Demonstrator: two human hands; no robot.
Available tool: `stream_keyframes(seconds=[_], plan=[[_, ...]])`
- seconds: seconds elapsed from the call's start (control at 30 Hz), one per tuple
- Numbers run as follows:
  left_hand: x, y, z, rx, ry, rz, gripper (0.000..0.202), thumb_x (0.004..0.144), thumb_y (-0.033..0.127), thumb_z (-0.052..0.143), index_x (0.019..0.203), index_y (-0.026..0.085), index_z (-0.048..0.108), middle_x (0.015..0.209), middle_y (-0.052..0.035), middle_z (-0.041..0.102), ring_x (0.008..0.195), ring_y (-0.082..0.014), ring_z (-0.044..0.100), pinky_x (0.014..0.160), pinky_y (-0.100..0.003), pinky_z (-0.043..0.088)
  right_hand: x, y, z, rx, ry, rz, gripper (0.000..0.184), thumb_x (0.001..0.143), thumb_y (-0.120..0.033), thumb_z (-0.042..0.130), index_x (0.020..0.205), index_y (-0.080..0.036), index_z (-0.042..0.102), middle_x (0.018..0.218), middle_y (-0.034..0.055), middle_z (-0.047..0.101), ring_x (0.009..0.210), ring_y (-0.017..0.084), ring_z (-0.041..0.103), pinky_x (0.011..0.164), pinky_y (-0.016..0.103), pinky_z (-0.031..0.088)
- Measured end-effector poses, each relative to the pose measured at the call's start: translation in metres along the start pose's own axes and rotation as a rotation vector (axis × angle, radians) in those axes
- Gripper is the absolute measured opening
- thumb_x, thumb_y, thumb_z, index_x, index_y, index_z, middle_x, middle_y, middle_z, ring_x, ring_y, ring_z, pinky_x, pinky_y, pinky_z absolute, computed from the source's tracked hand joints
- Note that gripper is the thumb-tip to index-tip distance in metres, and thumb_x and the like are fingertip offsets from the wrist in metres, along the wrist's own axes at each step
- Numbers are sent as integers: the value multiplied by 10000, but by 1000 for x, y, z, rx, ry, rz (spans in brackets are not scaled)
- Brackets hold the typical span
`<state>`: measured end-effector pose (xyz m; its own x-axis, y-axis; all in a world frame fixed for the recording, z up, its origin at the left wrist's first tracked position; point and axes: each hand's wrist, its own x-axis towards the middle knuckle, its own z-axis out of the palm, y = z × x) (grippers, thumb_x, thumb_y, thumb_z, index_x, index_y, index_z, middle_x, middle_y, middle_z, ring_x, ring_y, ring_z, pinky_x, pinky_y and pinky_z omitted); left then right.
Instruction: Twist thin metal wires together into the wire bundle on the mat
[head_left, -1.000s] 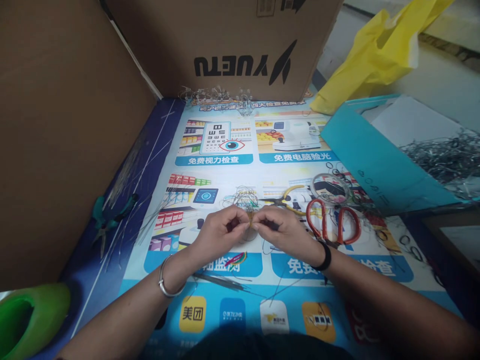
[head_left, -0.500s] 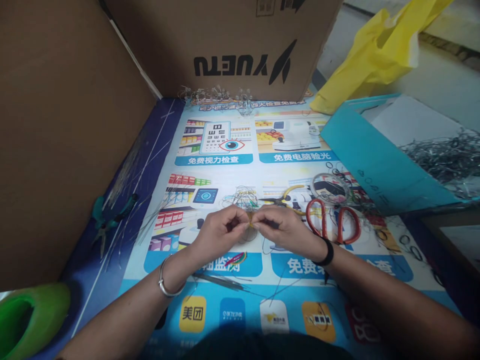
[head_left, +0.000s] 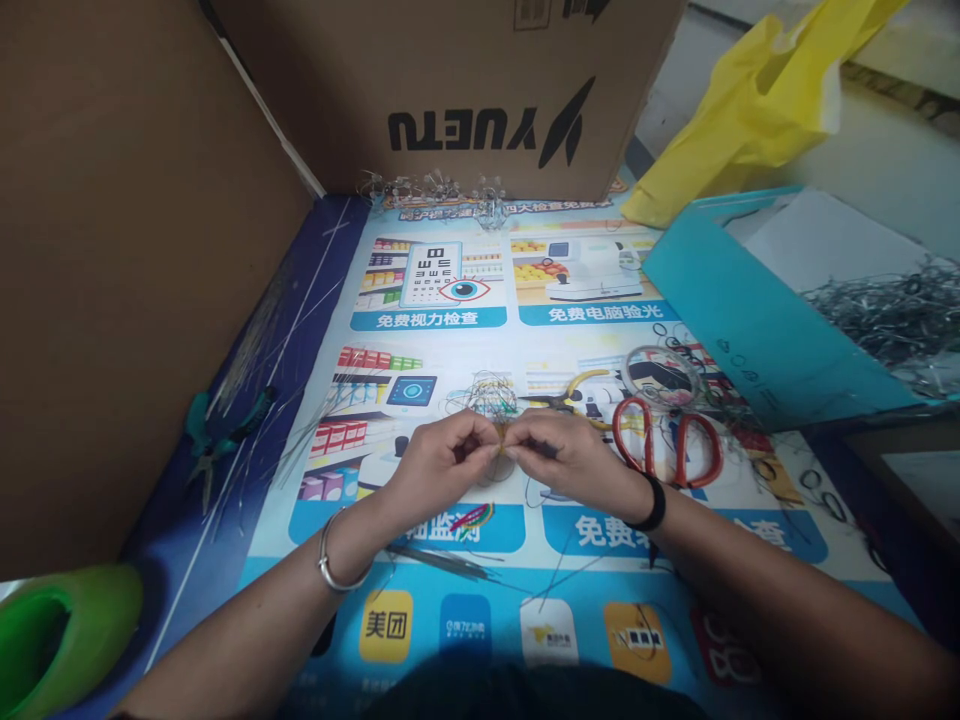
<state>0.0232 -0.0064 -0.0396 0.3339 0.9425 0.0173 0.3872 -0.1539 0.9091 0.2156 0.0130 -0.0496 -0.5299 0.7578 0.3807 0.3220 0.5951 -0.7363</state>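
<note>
Left hand (head_left: 448, 452) and right hand (head_left: 568, 452) are pinching what looks like one wire bundle (head_left: 491, 393) midway between the tabletop's (head_left: 517, 345) side edges; one pair of scissors (head_left: 681, 458) is lying nearer the right edge.

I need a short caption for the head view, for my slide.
Left hand and right hand pinch close together at a wire tangle, red-handled scissors nearby.

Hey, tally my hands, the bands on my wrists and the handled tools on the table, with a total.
Hands: 2 (left hand, right hand)
Wrist bands: 2 (silver bangle, black band)
Handled tools: 3 (red-handled scissors, yellow-handled pliers, teal-handled pliers)
Total: 7
</note>
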Motion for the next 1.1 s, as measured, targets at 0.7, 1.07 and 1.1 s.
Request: stream_keyframes(seconds=[0.7,1.07,1.1], plan=[[1,8,-2,93,-34,36,99,779,110,541,846,174,573,739,16,607,619,-88,517,567,-196,409,-1,-12,4,38,-18,201,130,682,-65,470,672,-194,475,611,-33,500,564,95,425,540,212,327],[0,11,1,196,36,185,97,766,95,575,773,174,631,848,-34,615,774,-132,567,681,-248,459,-1,-12,6,75,-23,228,130,684,-56,465,675,-184,488,618,-27,509,581,97,445,551,213,332],[0,11,2,196,46,179,96,764,91,574,757,170,629,837,-32,615,767,-130,569,679,-248,458,-1,-12,6,73,-20,227,130,683,-55,465,674,-183,488,617,-27,507,580,96,444,550,213,332]])
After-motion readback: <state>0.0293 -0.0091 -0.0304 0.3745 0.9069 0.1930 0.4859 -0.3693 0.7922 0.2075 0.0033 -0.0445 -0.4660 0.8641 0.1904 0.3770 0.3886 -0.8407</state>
